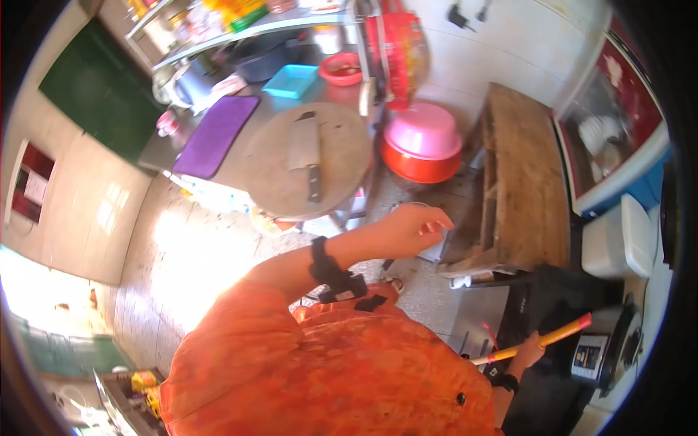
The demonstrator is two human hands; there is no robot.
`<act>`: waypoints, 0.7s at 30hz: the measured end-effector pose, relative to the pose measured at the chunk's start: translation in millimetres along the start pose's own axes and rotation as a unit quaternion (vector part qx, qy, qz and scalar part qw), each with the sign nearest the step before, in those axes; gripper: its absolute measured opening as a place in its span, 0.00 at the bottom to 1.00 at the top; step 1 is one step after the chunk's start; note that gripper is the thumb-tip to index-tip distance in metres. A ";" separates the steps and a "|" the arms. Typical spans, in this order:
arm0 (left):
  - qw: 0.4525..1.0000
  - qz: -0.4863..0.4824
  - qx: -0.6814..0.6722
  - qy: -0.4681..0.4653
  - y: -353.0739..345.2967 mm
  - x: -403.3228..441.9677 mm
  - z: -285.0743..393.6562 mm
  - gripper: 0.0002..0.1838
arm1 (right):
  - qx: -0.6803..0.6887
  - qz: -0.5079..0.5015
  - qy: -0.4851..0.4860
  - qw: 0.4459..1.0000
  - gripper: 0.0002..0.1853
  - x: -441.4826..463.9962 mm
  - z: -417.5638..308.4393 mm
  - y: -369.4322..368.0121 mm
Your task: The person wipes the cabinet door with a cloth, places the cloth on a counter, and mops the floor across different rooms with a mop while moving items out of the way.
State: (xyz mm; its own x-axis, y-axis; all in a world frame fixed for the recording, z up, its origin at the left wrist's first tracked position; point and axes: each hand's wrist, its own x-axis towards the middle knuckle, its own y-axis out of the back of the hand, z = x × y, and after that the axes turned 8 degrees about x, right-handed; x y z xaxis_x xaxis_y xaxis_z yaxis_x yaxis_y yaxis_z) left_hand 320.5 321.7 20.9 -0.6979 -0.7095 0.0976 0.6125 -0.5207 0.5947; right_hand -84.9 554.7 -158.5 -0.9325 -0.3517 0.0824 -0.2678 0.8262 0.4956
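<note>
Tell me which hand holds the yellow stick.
The right hand, lower in the picture: it is wrapped around the yellow stick, while the left hand, nearer the chopping board, shows no stick.

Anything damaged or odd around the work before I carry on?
One thing: the wooden bench has a ragged near edge, looking worn or splintered. The stick in the right hand and the cleaver lying flat on the round board show no obvious damage.
</note>
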 end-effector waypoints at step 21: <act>0.704 0.277 0.460 0.465 278.2 -275.5 -368.3 0.24 | -0.228 -0.078 0.120 0.963 0.05 -35.0 10.2 2.2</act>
State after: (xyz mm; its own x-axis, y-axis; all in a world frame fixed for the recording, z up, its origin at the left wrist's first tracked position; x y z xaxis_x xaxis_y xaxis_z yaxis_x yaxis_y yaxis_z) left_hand 819.8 197.4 -134.5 0.3600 -0.9094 0.2085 -0.1041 0.1829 0.9776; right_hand -55.4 573.3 -169.1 -0.7924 -0.5922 0.1465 -0.2149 0.4956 0.8415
